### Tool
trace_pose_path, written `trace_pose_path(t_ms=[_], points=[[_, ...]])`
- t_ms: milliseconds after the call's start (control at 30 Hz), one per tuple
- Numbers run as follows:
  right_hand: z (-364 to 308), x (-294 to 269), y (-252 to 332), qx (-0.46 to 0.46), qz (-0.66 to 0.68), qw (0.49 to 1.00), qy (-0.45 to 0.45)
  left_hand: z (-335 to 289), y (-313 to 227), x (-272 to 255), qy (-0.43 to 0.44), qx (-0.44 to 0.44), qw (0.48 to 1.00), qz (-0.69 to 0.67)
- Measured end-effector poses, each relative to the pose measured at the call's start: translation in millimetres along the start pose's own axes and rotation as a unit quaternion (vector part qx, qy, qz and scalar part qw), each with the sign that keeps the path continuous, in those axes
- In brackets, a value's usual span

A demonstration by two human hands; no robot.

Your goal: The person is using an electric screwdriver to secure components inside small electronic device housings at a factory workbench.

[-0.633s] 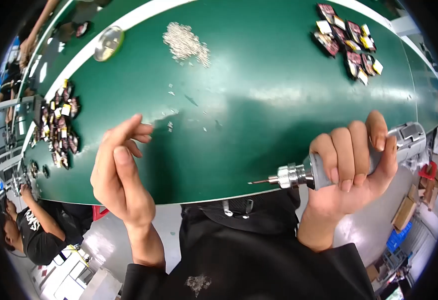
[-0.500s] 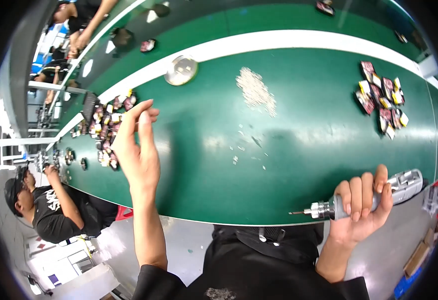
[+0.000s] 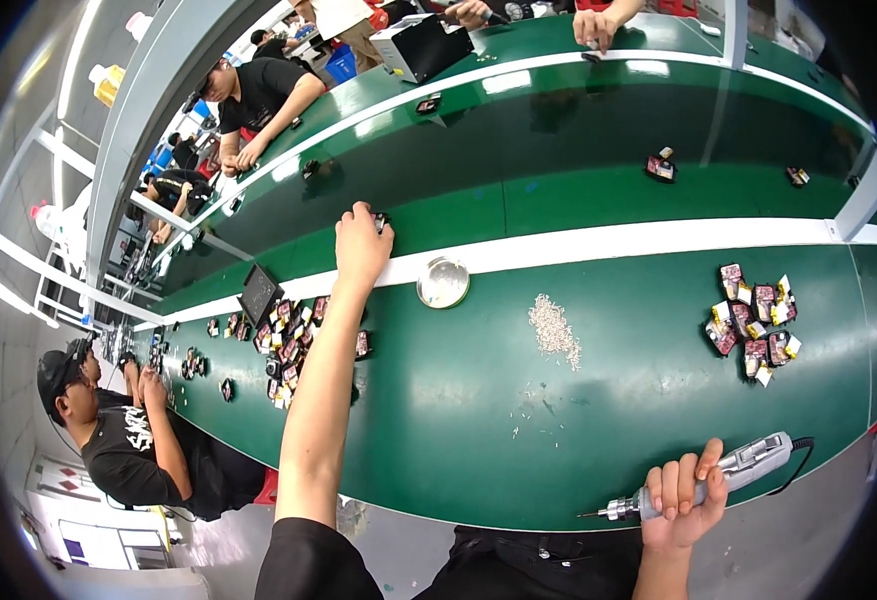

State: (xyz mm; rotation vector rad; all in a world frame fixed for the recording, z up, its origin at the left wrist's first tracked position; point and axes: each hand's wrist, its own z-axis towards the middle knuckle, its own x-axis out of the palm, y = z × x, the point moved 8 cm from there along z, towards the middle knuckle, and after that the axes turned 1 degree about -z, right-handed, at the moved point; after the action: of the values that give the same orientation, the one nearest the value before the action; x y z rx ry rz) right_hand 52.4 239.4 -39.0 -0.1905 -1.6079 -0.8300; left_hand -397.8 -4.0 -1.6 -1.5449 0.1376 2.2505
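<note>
Head view: as far as can be judged, the work is partway along, with a larger pile of small red-and-black parts lying toward the counter's left end and a smaller group of similar units set near its right end; which of these are finished cannot be told. Between them, loose white pieces are heaped nearer the far edge, and a clear round dish is placed by the white rail there. The left arm is stretched nearly straight across that rail, and the left hand is lowered, fingers curled, to a small dark part over the green strip beyond; whether it is gripped or only touched cannot be told. By the right hand, at the near edge toward the right corner, a grey power screwdriver is clasped firmly, its bit pointed left, clear of every part.
</note>
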Motion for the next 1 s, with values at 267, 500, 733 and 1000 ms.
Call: trace_pose_path(t_ms=[267,500,733,1000], points=[[1.6,3.8,1.8,0.013,0.004,1.0,0.014,-66.8,-46.5,-39.3,0.015,0.104,0.979,-0.173],[4.5,1.5,-6.2,0.037,-0.009,0.999,0.008,-247.0,-136.3,-118.1,0.142,0.223,0.931,-0.253],[-2.7,3.4,-5.8,0.033,-0.004,0.999,-0.007,-291.4,-139.9,-112.2,0.195,0.214,0.917,-0.275],[-34.8,33.7,-53.7,0.156,-0.03,0.986,0.058,-285.7,-155.0,-115.1,0.128,0.273,0.924,-0.237]])
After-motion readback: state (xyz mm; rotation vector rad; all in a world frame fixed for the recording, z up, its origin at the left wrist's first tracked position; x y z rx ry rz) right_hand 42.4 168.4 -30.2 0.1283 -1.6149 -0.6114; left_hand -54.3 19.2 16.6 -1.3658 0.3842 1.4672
